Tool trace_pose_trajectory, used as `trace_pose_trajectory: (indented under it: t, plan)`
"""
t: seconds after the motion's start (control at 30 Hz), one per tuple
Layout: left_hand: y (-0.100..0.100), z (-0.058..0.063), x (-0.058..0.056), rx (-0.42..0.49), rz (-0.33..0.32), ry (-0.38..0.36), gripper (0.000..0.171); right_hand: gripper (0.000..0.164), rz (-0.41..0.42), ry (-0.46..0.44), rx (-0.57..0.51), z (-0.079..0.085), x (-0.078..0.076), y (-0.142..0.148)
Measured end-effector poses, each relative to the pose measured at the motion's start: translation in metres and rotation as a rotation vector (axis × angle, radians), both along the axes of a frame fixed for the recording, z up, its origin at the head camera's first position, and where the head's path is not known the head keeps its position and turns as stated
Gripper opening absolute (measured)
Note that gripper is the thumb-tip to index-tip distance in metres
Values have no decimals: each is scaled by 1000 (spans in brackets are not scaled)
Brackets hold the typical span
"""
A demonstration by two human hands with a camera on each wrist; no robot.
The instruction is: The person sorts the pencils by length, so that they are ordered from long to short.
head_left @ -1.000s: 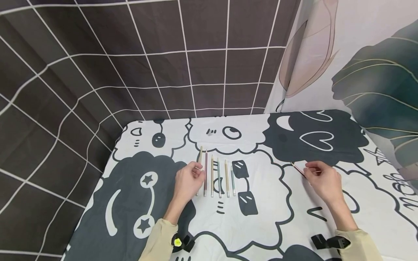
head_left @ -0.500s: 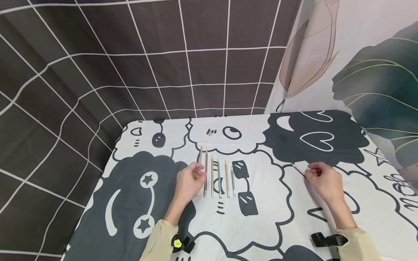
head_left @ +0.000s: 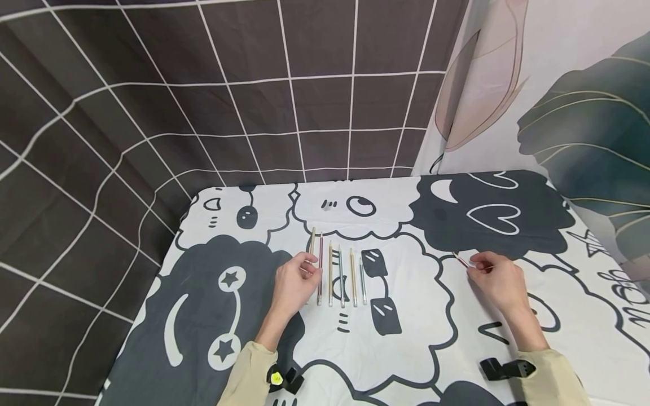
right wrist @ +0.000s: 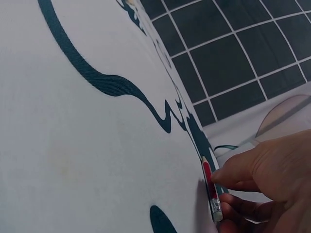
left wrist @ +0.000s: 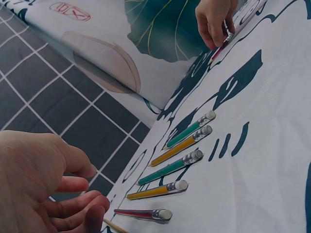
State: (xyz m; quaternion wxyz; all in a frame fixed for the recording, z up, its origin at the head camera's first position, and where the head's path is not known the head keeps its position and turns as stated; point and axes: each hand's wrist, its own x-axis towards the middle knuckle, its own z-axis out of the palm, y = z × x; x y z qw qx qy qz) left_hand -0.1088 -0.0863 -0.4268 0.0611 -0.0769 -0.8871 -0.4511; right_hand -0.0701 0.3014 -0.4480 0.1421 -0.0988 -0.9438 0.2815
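My right hand (head_left: 500, 282) pinches a short red pencil (right wrist: 209, 178) between thumb and fingers, tip pointing away from me. In the right wrist view its white eraser end shows by the fingertips. My left hand (head_left: 295, 282) hovers over the left end of a row of pencils, its fingers loosely bent and holding nothing visible. A yellow pencil (head_left: 312, 237) lies partly hidden behind that hand. Beside it runs a long red pencil (head_left: 320, 270), then a yellow pencil (left wrist: 158, 190), a green pencil (left wrist: 170, 168), another yellow pencil (left wrist: 181, 146) and a shorter green pencil (left wrist: 189, 130).
A white cloth (head_left: 416, 316) printed with dark cloud faces covers the table. Behind it hangs a dark curtain (head_left: 325, 107) with white grid lines. A leaf-patterned curtain (head_left: 569, 141) closes off the right side. Both wrists carry small black cameras.
My right hand has shifted slightly to the left, and less of the red pencil shows beyond its fingers. The left hand moved a touch rightward. The row of pencils lies as before.
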Motion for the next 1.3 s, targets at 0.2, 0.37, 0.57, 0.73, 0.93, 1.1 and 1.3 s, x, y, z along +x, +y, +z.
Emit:
trace_pose_trajectory:
  t: [0.2,0.37,0.57,0.73,0.93,1.1,1.3]
  plan:
    - [0,1,0,8,-3,-7,17,14,3,-23,3,2,-2,-1]
    - [0,2,1,8,-1,-3,18,13,-6,-42,10,2,-3,-3]
    - [0,3,0,8,-3,-6,19,10,-21,-66,23,3,-5,-5]
    - [-1,4,0,17,-2,-5,20,11,-24,-73,31,3,-5,-7]
    - [-2,2,0,15,1,-7,21,12,-22,-75,18,5,-4,-12]
    - [-1,1,0,21,6,-12,22,11,-3,-64,-12,8,-4,-20]
    - [-1,1,0,19,10,-7,22,8,28,-21,-45,13,-3,-31]
